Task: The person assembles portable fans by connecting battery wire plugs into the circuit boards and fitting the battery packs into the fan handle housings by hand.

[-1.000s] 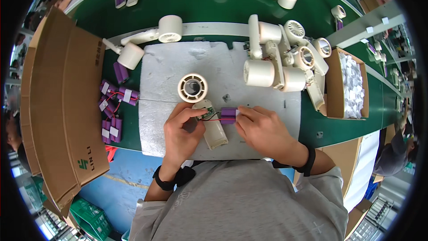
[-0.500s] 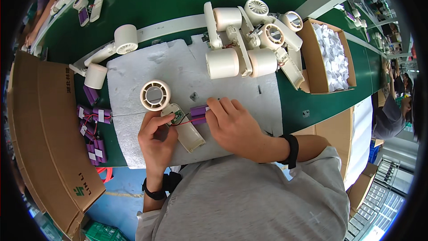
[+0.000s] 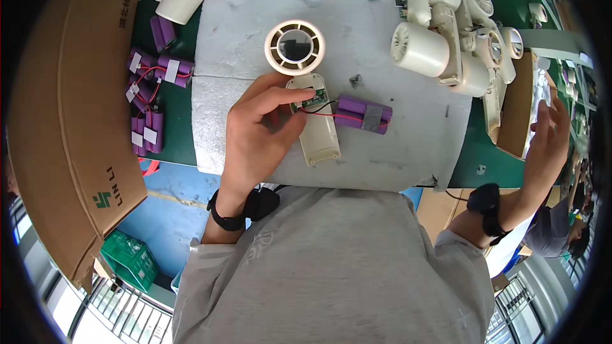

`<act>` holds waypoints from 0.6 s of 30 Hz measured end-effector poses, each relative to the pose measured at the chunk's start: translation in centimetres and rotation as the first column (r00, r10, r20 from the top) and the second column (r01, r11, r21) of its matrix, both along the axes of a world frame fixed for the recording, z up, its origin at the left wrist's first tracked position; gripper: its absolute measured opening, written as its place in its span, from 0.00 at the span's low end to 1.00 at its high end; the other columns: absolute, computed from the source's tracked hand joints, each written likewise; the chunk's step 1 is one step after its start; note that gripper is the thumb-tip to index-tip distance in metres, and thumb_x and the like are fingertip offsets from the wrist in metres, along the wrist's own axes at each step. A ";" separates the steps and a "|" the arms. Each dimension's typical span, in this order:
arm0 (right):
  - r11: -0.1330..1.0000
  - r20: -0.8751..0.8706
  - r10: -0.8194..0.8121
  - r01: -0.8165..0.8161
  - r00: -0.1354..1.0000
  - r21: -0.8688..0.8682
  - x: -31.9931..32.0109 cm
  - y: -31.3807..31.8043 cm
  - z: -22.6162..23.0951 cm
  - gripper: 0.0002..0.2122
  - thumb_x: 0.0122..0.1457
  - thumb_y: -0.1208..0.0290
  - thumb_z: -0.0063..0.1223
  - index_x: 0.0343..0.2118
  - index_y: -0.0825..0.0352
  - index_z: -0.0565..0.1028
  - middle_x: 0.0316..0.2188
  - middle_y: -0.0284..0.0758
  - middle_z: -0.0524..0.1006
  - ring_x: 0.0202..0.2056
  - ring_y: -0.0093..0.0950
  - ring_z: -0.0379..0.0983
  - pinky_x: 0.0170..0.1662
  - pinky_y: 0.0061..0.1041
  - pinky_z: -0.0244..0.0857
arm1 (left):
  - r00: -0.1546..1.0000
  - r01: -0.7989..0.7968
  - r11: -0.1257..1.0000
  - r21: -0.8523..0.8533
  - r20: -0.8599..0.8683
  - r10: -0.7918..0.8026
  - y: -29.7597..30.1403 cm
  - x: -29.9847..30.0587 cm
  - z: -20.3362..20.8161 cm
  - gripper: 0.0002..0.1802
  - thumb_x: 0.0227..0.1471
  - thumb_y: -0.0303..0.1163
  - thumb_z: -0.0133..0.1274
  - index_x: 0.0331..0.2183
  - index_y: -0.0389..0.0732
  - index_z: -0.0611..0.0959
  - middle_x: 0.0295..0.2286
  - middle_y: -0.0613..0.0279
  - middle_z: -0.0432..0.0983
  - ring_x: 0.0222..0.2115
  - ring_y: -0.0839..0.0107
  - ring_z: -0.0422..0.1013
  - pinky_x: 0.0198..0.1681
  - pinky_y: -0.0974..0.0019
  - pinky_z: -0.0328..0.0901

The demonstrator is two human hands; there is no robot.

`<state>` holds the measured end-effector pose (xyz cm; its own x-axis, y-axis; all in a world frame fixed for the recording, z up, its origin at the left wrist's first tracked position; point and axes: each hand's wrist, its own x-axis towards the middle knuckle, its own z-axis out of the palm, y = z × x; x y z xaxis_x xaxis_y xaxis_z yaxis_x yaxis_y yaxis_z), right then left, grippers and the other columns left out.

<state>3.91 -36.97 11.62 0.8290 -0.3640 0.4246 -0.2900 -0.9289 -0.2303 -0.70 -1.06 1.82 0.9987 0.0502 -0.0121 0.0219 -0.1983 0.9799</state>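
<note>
My left hand (image 3: 258,124) grips the open handle of a white handheld fan, its thumb and index finger at the green circuit board (image 3: 315,97). The fan's round head (image 3: 295,48) lies just beyond that hand. Red and black wires run from the board to a purple battery pack (image 3: 363,114) with a grey patch, resting on the foam to the right of the handle. My right hand (image 3: 548,134) is at the far right, over the near edge of a cardboard box (image 3: 515,108) of white paper pieces. Its fingers are stretched out and slightly apart, with nothing visible in them.
A white foam sheet (image 3: 242,32) covers the middle of the green table. Several more battery packs (image 3: 148,130) lie at the left beside a tall brown carton (image 3: 76,89). White fan parts (image 3: 421,50) are piled at the back right. Another fan (image 3: 182,1) lies at the back left.
My right hand has let go of the battery pack and moved right to the cardboard box. The pack now lies on the foam. My left hand stays at the fan handle; the view has shifted.
</note>
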 end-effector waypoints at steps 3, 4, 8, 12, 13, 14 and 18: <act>0.617 -0.105 0.701 -0.527 0.705 0.584 -2.4 8.8 -1.2 0.19 0.50 0.75 0.61 0.47 0.68 0.73 0.41 0.41 0.75 0.37 0.34 0.73 0.40 0.27 0.67 | 1.000 -0.001 1.000 -0.024 -0.021 0.000 -0.1 -0.1 -0.3 0.17 0.40 0.13 0.56 0.35 0.39 0.85 0.41 0.61 0.76 0.28 0.82 0.70 0.28 0.77 0.64; 0.468 -0.138 0.870 -0.702 0.474 0.537 -2.4 11.2 -3.0 0.22 0.46 0.76 0.64 0.47 0.67 0.72 0.44 0.39 0.74 0.42 0.33 0.72 0.43 0.27 0.67 | 1.000 -0.019 1.000 -0.007 -0.010 0.019 0.1 -0.3 -0.5 0.17 0.40 0.13 0.56 0.34 0.39 0.85 0.40 0.61 0.76 0.27 0.82 0.70 0.28 0.77 0.64; 0.369 -0.186 0.930 -0.795 0.318 0.482 -0.9 14.8 -6.8 0.29 0.39 0.80 0.65 0.49 0.66 0.71 0.42 0.39 0.74 0.44 0.33 0.72 0.42 0.28 0.67 | 1.000 -0.011 1.000 0.007 -0.018 0.011 0.3 -0.3 -0.3 0.17 0.40 0.12 0.55 0.35 0.38 0.85 0.42 0.59 0.74 0.28 0.80 0.71 0.28 0.77 0.65; 0.298 -0.246 0.954 -0.638 0.172 0.710 0.2 14.9 -6.0 0.32 0.42 0.81 0.63 0.54 0.64 0.67 0.41 0.40 0.74 0.44 0.32 0.73 0.41 0.28 0.68 | 0.997 0.028 0.999 0.018 -0.074 -0.026 0.5 -0.3 -0.2 0.19 0.40 0.09 0.52 0.36 0.36 0.84 0.46 0.57 0.72 0.35 0.77 0.74 0.31 0.77 0.67; 0.283 -0.254 0.959 -0.425 0.125 0.860 0.4 15.0 -5.0 0.33 0.44 0.81 0.62 0.57 0.64 0.64 0.40 0.40 0.74 0.44 0.32 0.73 0.41 0.28 0.68 | 0.997 0.040 0.999 0.011 -0.069 -0.039 0.7 -0.3 -0.2 0.19 0.40 0.09 0.52 0.36 0.36 0.85 0.45 0.57 0.73 0.35 0.77 0.74 0.31 0.77 0.68; 0.263 -0.253 0.964 -0.178 0.078 0.948 0.6 15.0 -4.6 0.34 0.46 0.82 0.60 0.59 0.64 0.61 0.40 0.40 0.74 0.44 0.32 0.73 0.41 0.28 0.69 | 0.997 0.052 0.999 0.004 -0.064 -0.052 0.8 -0.2 -0.1 0.20 0.40 0.09 0.53 0.36 0.37 0.85 0.44 0.57 0.74 0.34 0.77 0.74 0.31 0.77 0.68; -0.110 0.084 0.993 0.357 0.087 0.928 0.6 14.6 -5.6 0.39 0.47 0.85 0.57 0.63 0.65 0.53 0.40 0.40 0.74 0.40 0.32 0.75 0.40 0.29 0.70 | 0.994 0.104 0.991 0.081 0.008 -0.105 1.5 0.4 0.1 0.20 0.38 0.11 0.58 0.36 0.39 0.86 0.41 0.55 0.76 0.31 0.74 0.76 0.32 0.75 0.70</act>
